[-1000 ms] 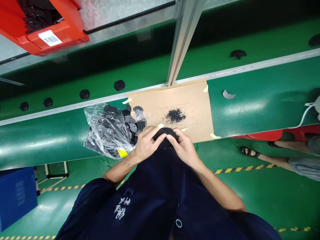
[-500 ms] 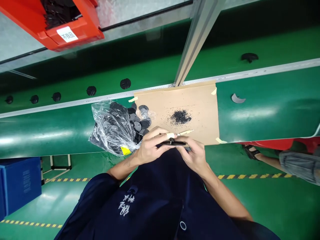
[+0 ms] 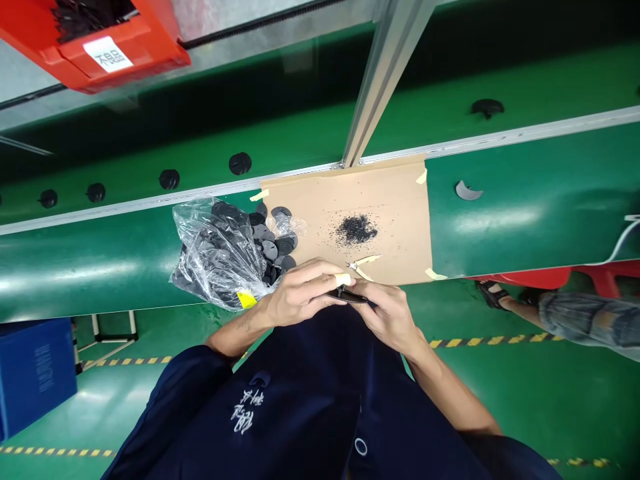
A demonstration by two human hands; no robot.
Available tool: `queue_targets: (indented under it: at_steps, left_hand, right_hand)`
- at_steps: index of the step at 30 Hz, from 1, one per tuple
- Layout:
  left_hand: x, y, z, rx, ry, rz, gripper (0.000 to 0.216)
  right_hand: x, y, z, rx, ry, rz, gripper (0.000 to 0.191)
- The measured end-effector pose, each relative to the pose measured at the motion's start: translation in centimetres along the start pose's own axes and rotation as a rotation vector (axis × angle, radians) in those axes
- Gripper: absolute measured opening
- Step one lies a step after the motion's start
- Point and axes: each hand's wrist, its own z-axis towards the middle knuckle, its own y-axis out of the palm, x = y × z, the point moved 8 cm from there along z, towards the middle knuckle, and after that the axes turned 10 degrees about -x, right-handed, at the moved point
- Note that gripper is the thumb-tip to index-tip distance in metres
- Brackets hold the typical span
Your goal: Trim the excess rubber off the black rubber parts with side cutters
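Observation:
A black round plate with a small raised stem (image 3: 350, 296), seen nearly edge-on, is held between my two hands in front of my body. My left hand (image 3: 300, 293) grips its left side, with a pale wrap on one finger. The right side is pinched by my right hand (image 3: 387, 308), whose fingers hide part of the plate. Just beyond my fingertips, yellow-handled nippers (image 3: 367, 260) lie on the taped brown cardboard sheet (image 3: 400, 200). Farther in sits a heap of tiny black scraps (image 3: 357, 230).
A clear plastic bag (image 3: 215, 253) of dark discs lies left, with loose discs (image 3: 270, 250) spilling out. Several black parts (image 3: 240, 163) sit on the green surface behind the rail. A metal post (image 3: 380, 80), red bin (image 3: 120, 57) and grey crescent piece (image 3: 469, 191) surround the sheet. Another person's leg (image 3: 510, 303) shows right.
The plate has tipped, its right end now lower, and my hands have shifted slightly on it. More of the nippers shows beyond my fingers. The whole view has shifted slightly.

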Motion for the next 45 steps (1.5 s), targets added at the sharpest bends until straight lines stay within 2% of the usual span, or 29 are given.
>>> queue_targets:
  at_steps: [7,10,13,16,19,22,24,27,30,34,36,39,40,43,45]
  left_hand:
    - [0.2,0.0,-1.1,0.132,-0.017,0.049,0.028]
    - [0.0,0.1,-0.9,0.089,-0.013,-0.014,0.024]
    - [-0.3,0.4,-0.4,0.010,-0.016,-0.099,0.029]
    - [-1.0,1.0,-0.4,-0.028,-0.085,-0.146,0.030]
    - [-3.6,1.2,-1.9,0.070,-0.307,-0.211,0.025]
    - [-8.0,1.3,-5.0,0.234,-0.654,-0.308,0.035]
    - [-10.1,1.6,-6.8,0.285,-0.805,-0.368,0.041]
    - [-11.4,2.1,-8.0,0.263,-0.877,-0.403,0.045]
    - [-11.3,2.5,-7.8,0.219,-0.875,-0.370,0.046]
    - [-9.9,2.6,-5.8,0.192,-0.747,-0.283,0.038]
    - [-8.8,2.5,-4.1,0.152,-0.625,-0.227,0.031]
    - [-7.4,2.2,-2.1,0.085,-0.496,-0.147,0.026]
    - [-7.1,2.1,-1.6,0.073,-0.473,-0.131,0.025]
    - [-6.3,1.7,-0.5,0.062,-0.413,-0.116,0.025]
    - [-5.9,1.6,0.0,0.055,-0.374,-0.120,0.025]
  right_hand:
    - [-0.1,0.1,-0.5,-0.016,0.022,0.041,0.026]
    - [0.0,0.3,-0.7,-0.028,0.030,0.067,0.024]
    - [0.0,0.4,-1.0,0.029,0.026,0.075,0.020]
    - [1.0,0.6,-1.5,0.070,0.062,0.083,0.017]
    - [4.5,1.4,-2.6,-0.011,0.151,0.053,0.025]
    - [11.2,2.4,-5.4,-0.119,0.363,-0.144,0.042]
    - [15.8,3.5,-7.7,-0.229,0.538,-0.331,0.050]
    - [20.2,5.2,-10.1,-0.382,0.675,-0.495,0.056]
    - [21.5,5.9,-10.3,-0.409,0.693,-0.515,0.055]
    - [21.2,5.1,-9.2,-0.404,0.666,-0.455,0.044]
    - [19.7,3.6,-8.2,-0.324,0.622,-0.379,0.044]
    - [15.1,0.2,-5.9,-0.118,0.450,-0.181,0.044]
    - [13.1,-0.9,-5.0,-0.089,0.375,-0.117,0.043]
    - [8.0,-3.4,-2.8,-0.101,0.217,-0.022,0.040]
    - [5.9,-4.6,-1.7,-0.115,0.174,-0.034,0.039]
